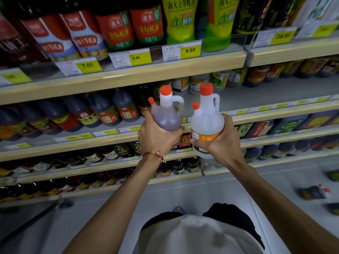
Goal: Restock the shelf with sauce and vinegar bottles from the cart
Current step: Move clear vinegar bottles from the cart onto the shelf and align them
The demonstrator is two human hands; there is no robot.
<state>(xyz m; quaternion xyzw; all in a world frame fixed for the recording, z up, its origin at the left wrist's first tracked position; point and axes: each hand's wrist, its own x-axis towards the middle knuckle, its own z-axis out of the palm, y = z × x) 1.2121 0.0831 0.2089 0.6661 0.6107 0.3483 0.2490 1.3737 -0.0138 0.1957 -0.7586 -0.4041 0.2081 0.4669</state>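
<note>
My left hand (156,138) grips a jug-shaped bottle of brown vinegar (167,114) with two orange caps and a side handle. My right hand (222,142) grips a matching bottle of clear vinegar (207,120) with an orange label. Both bottles are upright, side by side, raised in front of the second shelf (256,97). That shelf has a bare grey stretch behind the bottles, between dark sauce bottles (102,109) on the left and small jars (198,83) at the back.
The top shelf (128,73) holds large oyster sauce bottles behind yellow price tags. Lower shelves carry several dark soy sauce bottles. A few bottles (313,192) lie at the lower right. A dark bar, perhaps the cart (36,219), crosses the floor at lower left.
</note>
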